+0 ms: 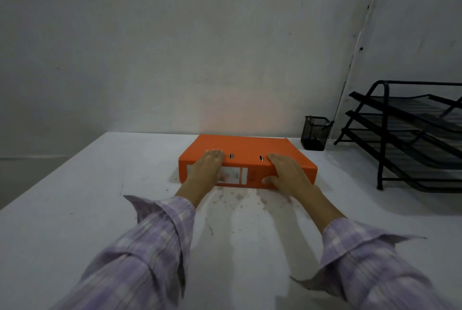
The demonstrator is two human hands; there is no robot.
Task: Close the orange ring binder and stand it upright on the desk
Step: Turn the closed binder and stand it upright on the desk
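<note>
The orange ring binder (250, 147) lies flat and closed on the white desk (75, 197), its labelled spine facing me. My left hand (207, 167) grips the left part of the spine, fingers over the top cover. My right hand (287, 172) grips the right part, fingers on top and thumb against the spine. Two metal slots in the cover show between my hands.
A black mesh pen cup (315, 133) stands behind the binder to the right, by the wall. A black three-tier wire letter tray (412, 134) fills the desk's right side. The wall runs close behind the binder. Smudges mark the desk in front of it.
</note>
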